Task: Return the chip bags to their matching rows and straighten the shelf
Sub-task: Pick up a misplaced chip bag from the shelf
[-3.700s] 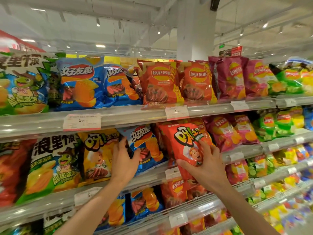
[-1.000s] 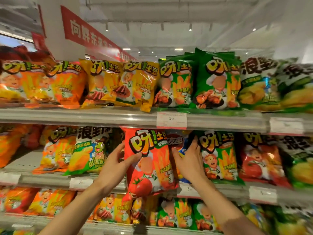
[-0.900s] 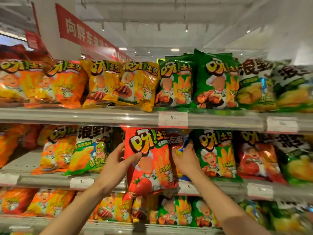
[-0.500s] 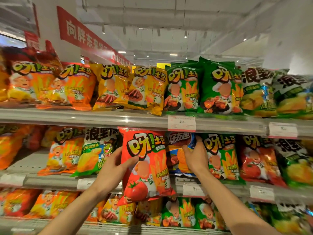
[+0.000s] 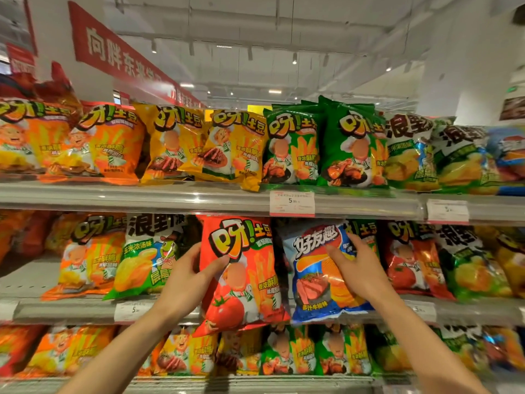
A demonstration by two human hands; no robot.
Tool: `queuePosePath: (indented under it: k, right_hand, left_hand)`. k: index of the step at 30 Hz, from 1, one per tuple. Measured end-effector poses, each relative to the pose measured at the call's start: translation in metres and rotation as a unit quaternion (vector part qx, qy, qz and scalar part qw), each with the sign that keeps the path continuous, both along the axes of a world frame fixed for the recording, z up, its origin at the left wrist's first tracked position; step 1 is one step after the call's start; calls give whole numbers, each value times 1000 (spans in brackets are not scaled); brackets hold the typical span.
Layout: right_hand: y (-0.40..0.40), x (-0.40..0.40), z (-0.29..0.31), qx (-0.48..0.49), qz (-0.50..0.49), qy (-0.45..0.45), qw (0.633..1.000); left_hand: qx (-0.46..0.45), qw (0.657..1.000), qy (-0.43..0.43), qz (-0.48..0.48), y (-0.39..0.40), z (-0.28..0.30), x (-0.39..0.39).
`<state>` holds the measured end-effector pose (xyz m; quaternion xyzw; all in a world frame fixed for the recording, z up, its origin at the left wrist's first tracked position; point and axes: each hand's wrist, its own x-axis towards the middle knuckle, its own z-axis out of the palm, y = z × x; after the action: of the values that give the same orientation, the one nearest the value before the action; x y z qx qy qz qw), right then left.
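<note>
The red bag (image 5: pixel 241 271) hangs in front of the middle shelf (image 5: pixel 71 309), its lower end drooping past the shelf edge. The left hand (image 5: pixel 187 282) grips its left edge, thumb curled across the front and fingers behind. Just to its right the blue bag (image 5: pixel 321 274) stands on the same shelf, tilted a little; the right hand (image 5: pixel 358 268) holds its upper right part, fingers spread over the front and curled at the side. The two bags are almost touching.

One red bag and one blue bag are in hand. On the top shelf (image 5: pixel 142 196) stand two orange bags, two yellow bags (image 5: pixel 204 146), two green bags (image 5: pixel 326 143) in front with more behind, then two white-and-green bags at the right. On the middle shelf, left of the red bag, are one orange bag (image 5: pixel 88 257) and one white-and-green bag (image 5: pixel 145 257); right of the blue bag, a green one half hidden behind the right hand and a red tomato one (image 5: pixel 412 260).

Against half a second ago, the blue bag has come forward and now shows its whole front, where it was mostly tucked behind the red bag and the green one. The red bag sits about where it was, in the same grip.
</note>
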<state>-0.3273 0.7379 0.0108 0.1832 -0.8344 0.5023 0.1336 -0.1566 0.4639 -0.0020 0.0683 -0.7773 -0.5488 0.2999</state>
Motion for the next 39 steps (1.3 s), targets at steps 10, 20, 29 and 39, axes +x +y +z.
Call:
queuePosePath:
  k: [10, 20, 29, 39]
  right_hand:
    - [94, 13, -11, -20, -51, -18, 998]
    - [114, 14, -24, -60, -48, -38, 996]
    - [100, 8, -31, -73, -29, -47, 996]
    - [102, 5, -29, -89, -29, -45, 995]
  left_hand:
    - [-88, 994, -19, 57, 47, 11, -70]
    - [-173, 976, -48, 119, 74, 10, -130]
    - [-470, 863, -8, 187, 78, 6, -117]
    - [-655, 754, -14, 58, 68, -23, -116]
